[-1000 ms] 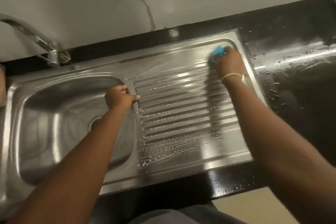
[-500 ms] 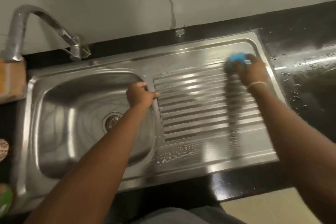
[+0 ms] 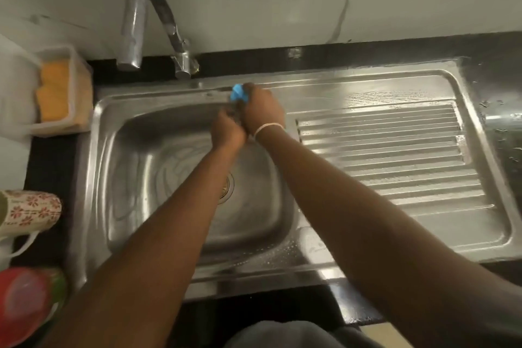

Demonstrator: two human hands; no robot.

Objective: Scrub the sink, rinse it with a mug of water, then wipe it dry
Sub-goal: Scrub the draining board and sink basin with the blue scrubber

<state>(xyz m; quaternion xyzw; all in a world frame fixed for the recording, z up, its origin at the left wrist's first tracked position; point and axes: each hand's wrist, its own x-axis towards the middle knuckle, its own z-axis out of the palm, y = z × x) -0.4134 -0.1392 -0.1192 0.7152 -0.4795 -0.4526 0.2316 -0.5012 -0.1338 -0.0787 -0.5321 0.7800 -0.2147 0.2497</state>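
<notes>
The steel sink [image 3: 113, 127] has a basin on the left and a ribbed, soapy drainboard [image 3: 395, 150] on the right. My right hand [image 3: 262, 110] grips a blue scrubber [image 3: 238, 93] at the basin's far rim, just below the tap. My left hand [image 3: 227, 128] is pressed against the right hand over the basin with its fingers curled; what it holds is hidden. A floral mug [image 3: 25, 212] stands on the counter at the left edge.
A curved steel tap [image 3: 147, 20] rises behind the basin. A clear tub with an orange sponge [image 3: 55, 90] sits at the back left. A red-lidded bottle [image 3: 25, 302] stands at the near left. Wet black counter [image 3: 500, 110] lies right of the drainboard.
My right hand has carried the scrubber from the drainboard's far right corner leftwards to the basin's back rim. My left hand has left the basin's right rim and joined it. The view has swung left.
</notes>
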